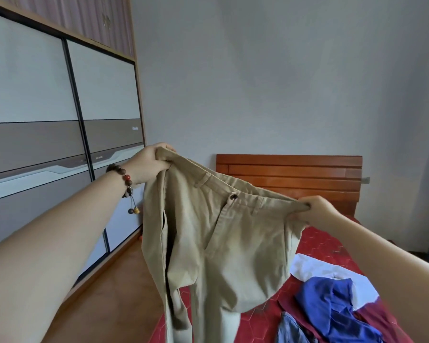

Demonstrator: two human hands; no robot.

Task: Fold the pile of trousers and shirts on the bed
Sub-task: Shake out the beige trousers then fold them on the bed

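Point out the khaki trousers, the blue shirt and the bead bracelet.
khaki trousers (216, 248), head view, front panel below the fly.
blue shirt (332, 305), head view, crumpled middle.
bead bracelet (124, 178), head view, beads at the left wrist.

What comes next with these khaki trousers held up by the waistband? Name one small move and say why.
Probably bring the left hand across to the right hand, laying one leg over the other. Both hands grip opposite ends of the waistband of the khaki trousers, which hang open and unfolded, front facing the camera, above the bed.
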